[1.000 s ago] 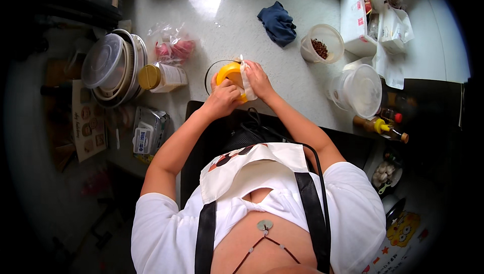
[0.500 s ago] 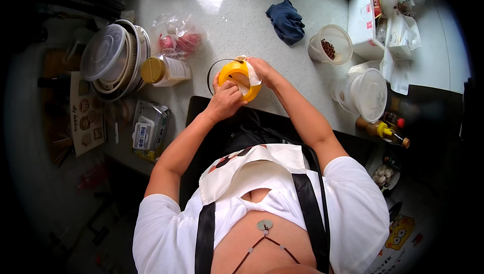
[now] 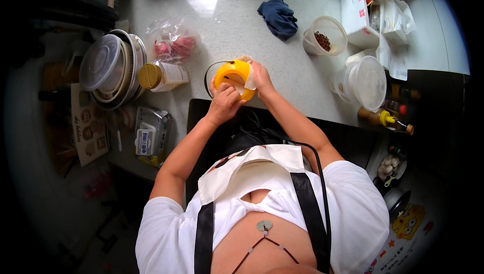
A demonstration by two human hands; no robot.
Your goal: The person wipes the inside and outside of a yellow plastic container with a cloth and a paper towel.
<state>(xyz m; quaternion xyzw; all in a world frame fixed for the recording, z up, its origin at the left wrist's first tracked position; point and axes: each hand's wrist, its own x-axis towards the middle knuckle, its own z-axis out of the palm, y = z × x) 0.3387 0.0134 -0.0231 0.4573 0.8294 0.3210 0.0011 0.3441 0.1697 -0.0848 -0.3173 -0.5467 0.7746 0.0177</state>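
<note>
A round, bright yellow container (image 3: 223,74) with an opening on top and a thin dark wire handle (image 3: 206,79) is between my hands at the near edge of the counter. My left hand (image 3: 225,103) is closed on its near left rim, the fingertips reaching into the opening. At the right side, my right hand (image 3: 261,78) presses a whitish cloth (image 3: 248,78) against the rim, its fingers partly hidden behind the cloth and container. What lies inside the container is mostly covered by my fingers.
On the left are stacked bowls and lids (image 3: 102,63), a gold-lidded jar (image 3: 169,76), a plastic bag of pinkish-red items (image 3: 174,46) and a wipes pack (image 3: 153,132). Farther right sit a dark blue cloth (image 3: 279,18), a tub of brown bits (image 3: 322,42), a lidded tub (image 3: 370,83) and bottles (image 3: 388,119).
Most of the counter scene has shifted slightly left in view. Both hands keep their hold; the right hand and cloth have slid slightly nearer along the container's rim.
</note>
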